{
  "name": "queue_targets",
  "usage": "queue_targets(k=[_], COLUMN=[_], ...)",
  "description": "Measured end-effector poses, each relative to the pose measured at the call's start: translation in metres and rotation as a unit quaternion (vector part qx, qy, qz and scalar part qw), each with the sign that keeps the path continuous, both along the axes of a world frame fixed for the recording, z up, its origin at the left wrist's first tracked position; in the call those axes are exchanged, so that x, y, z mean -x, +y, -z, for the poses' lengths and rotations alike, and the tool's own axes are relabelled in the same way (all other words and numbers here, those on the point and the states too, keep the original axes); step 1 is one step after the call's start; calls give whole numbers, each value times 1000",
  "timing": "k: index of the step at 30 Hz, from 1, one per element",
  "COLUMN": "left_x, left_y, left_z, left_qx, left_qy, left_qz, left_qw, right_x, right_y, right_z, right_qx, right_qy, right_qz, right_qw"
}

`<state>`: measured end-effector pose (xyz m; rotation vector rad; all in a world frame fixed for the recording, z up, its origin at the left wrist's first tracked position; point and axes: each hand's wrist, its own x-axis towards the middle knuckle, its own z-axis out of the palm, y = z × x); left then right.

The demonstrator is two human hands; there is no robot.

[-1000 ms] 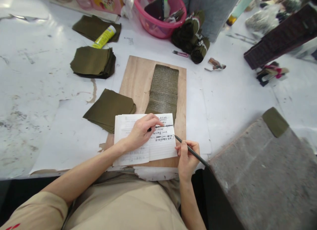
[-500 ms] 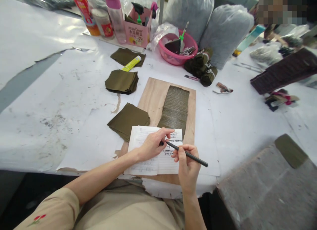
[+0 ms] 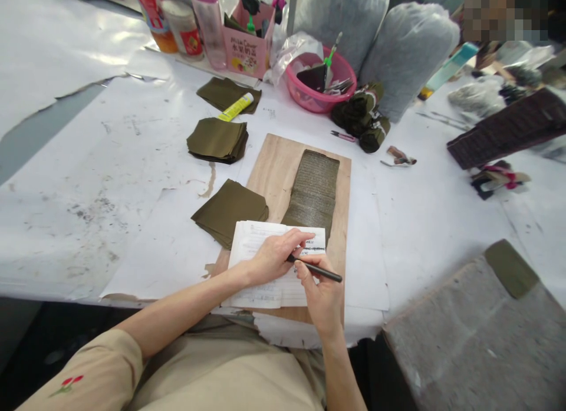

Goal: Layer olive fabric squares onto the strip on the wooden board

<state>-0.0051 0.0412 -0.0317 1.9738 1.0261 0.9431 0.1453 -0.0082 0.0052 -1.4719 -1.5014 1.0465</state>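
My left hand [image 3: 275, 256] rests over an open notebook [image 3: 242, 246] with handwriting on its pages. Its index finger stretches across the right page, while the other fingers are curled around a small black pen cap [image 3: 290, 258]. From the right, my right hand [image 3: 322, 288] grips a black pen [image 3: 325, 272], with the pen's front end at the cap between the left fingers. Both hands are close together and cover part of the writing. Under the notebook lies a wooden board [image 3: 274, 163], which also carries a dark olive textured strip [image 3: 313, 184].
Stacks of olive fabric pieces [image 3: 232, 207] lie left of the board, with a yellow tube [image 3: 236, 107] on the farthest. A pink basin [image 3: 316, 101], dark rolls [image 3: 374, 134] and stuffed bags [image 3: 407, 57] stand behind. A grey slab [image 3: 477, 334] is at right.
My right hand has moved left and slightly up, bringing the pen's front end against the cap in my left hand. The left hand has stayed nearly in place.
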Motion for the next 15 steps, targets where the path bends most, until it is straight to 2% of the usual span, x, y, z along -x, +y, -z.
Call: queue_targets(k=[3, 8, 15], left_x=[0, -2, 3], left_y=[-1, -3, -6], left_z=[0, 2, 9], left_qx=[-6, 15, 1], left_qy=[13, 26, 73], left_qz=[12, -15, 2], left_qw=[1000, 999, 997], right_x=[0, -7, 4], right_y=[2, -6, -12], right_z=[-1, -2, 5], right_qx=[27, 24, 26], right_qy=[22, 61, 75], right_qz=[-18, 79, 101], right_qw=[999, 995, 992])
